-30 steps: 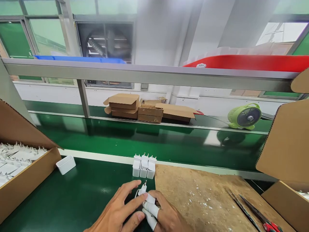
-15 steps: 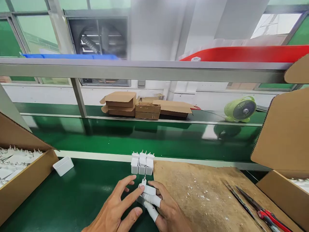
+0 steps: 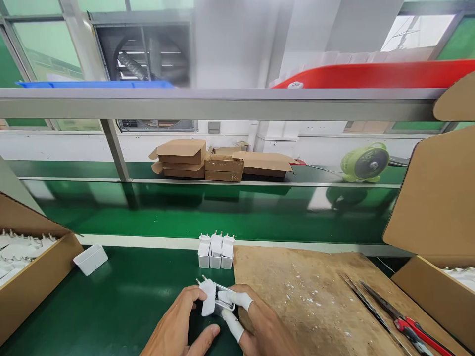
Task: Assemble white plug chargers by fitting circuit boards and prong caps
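My left hand (image 3: 178, 326) and my right hand (image 3: 256, 326) meet at the bottom centre, both closed on one white plug adapter (image 3: 208, 297) whose two pins point up and to the left. White finger cots cover my right thumb and forefinger, which pinch the adapter's open side. Just beyond the hands, three white plug adapters (image 3: 215, 251) stand in a row, pins up, at the near edge of the green conveyor belt (image 3: 222, 217).
A brown wooden board (image 3: 304, 296) lies to the right with red-handled scissors (image 3: 401, 324) on it. An open carton of white parts (image 3: 25, 267) is at left, another carton (image 3: 438, 237) at right. A white tray (image 3: 91, 258), flat boxes (image 3: 218, 165) and a green fan (image 3: 365, 164) are also here.
The adapter in my hands has turned: its pins pointed straight up before and now tilt to the left. My left fingers have closed round it. The view has shifted slightly.
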Tool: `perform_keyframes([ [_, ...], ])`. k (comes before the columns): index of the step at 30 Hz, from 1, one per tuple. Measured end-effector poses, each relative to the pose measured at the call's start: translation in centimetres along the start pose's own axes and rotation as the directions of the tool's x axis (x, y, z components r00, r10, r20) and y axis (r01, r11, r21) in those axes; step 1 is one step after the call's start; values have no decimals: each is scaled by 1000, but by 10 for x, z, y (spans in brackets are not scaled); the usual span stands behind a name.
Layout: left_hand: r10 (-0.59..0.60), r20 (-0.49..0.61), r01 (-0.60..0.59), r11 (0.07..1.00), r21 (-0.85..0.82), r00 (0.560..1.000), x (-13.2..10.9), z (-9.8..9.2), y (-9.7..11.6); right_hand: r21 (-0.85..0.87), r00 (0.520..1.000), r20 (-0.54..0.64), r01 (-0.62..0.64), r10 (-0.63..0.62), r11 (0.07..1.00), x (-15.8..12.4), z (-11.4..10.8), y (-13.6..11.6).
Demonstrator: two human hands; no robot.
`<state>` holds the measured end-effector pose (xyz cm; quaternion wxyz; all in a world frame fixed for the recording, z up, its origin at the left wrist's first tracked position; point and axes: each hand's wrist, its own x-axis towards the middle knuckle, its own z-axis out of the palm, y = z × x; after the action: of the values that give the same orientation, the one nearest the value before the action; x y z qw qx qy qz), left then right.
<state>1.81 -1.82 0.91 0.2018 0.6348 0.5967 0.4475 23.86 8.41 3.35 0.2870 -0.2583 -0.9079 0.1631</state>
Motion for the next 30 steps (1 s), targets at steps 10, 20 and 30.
perform_keyframes([
  [10, -89, 25, 89, 996, -20, 996, 2, 2, 2, 100, 994, 98, -56, 47, 993, 10, -3, -4],
  [20, -81, 30, 81, 997, 13, 996, 1, 1, 2, 212, 998, 32, -56, 50, 976, 0, 8, 8],
  [30, -142, 25, 143, 988, -55, 990, 2, 7, -4, 202, 984, 121, -155, 133, 967, 6, 5, -3],
])
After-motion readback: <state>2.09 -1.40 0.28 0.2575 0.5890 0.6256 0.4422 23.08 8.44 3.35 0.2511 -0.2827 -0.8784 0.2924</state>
